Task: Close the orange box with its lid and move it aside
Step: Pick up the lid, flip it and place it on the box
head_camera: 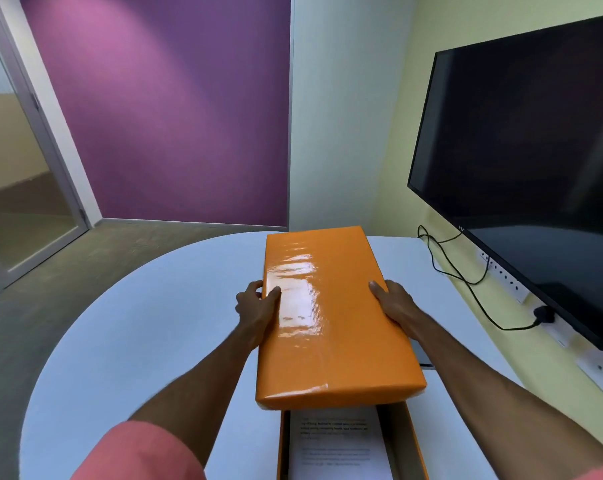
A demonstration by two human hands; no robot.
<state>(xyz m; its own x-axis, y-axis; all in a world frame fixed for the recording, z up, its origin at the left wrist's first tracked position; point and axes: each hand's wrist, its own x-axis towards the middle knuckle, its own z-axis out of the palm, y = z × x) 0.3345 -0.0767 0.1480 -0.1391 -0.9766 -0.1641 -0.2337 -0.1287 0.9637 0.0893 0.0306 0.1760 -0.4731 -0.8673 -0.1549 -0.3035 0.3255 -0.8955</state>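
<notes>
Open orange box (402, 441) below lid (331, 317), gripped by left hand (257, 308) and right hand (395, 308).

Purple wall (161, 109) far left, beside a glass door (23, 188); grey carpet floor (68, 289) below. Pale rounded worktop (147, 323) near. Dark wall-mounted screen (521, 161) right on yellow wall (397, 140), black cable (466, 282) trailing beneath.

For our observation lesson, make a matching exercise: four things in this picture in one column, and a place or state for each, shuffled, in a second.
1. lid
2. box
3. screen
4. plug

A. open, printed paper inside
B. held by left hand and right hand
C. in a wall socket
D. dark, at the right

Pairs: 1-B, 2-A, 3-D, 4-C
</notes>
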